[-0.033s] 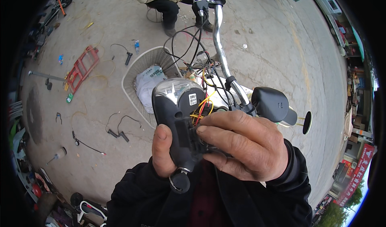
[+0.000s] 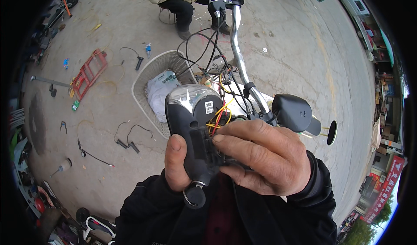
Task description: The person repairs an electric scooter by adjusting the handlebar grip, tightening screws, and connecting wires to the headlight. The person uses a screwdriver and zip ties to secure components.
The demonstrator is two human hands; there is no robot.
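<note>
While a red frame [image 2: 89,73] lies far left on the concrete, the left hand [image 2: 176,164] wraps the black headlight housing [image 2: 195,128] near centre — thumb pressed along its side — and the right hand [image 2: 265,158] closes its fingertips on the housing's open back, just below coloured wires [image 2: 219,115]; right of it, a mirror [image 2: 295,112].

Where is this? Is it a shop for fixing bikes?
Probably an outdoor repair spot for electric bikes: tools lie scattered on bare concrete ground, and loose wires hang from the bike's handlebar.
</note>
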